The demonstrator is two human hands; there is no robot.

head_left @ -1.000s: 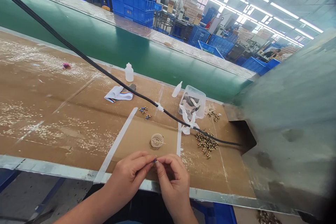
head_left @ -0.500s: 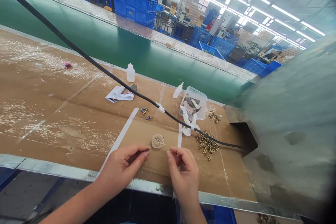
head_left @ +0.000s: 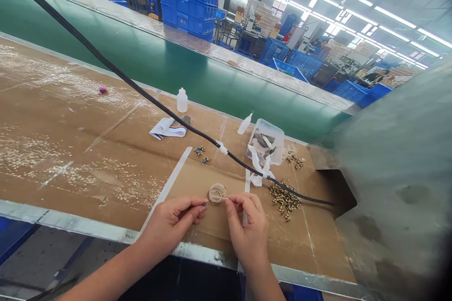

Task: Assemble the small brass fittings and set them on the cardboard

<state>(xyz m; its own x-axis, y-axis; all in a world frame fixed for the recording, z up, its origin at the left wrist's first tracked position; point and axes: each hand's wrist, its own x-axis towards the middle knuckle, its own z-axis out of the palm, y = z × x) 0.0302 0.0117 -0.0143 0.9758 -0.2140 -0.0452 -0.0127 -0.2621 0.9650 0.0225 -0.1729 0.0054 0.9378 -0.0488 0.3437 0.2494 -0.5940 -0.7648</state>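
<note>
My left hand (head_left: 183, 214) pinches a tiny dark piece (head_left: 204, 204) between thumb and fingertips; its kind is too small to make out. With thumb and forefinger, my right hand (head_left: 249, 218) grips the end of a thin pale stick (head_left: 222, 197). The stick's other end reaches into a small clear round cup (head_left: 216, 193), which stands on the brown board between and just beyond my hands. Right of my right hand lies a heap of small brass-and-dark metal parts (head_left: 284, 197). Several small blue-and-gold parts (head_left: 200, 153) lie behind the cup.
A black cable (head_left: 151, 99) hangs diagonally across the bench. Behind it stand a white bottle (head_left: 182, 100), a lying dropper bottle (head_left: 245, 124) and a clear plastic box (head_left: 275, 138). A striped ribbon (head_left: 168, 128) lies left. A metal housing (head_left: 391, 183) bounds the right side.
My right hand has closed its thumb and forefinger on the pale stick leaning in the cup. My left hand keeps its pinch. The whole view has shifted slightly.
</note>
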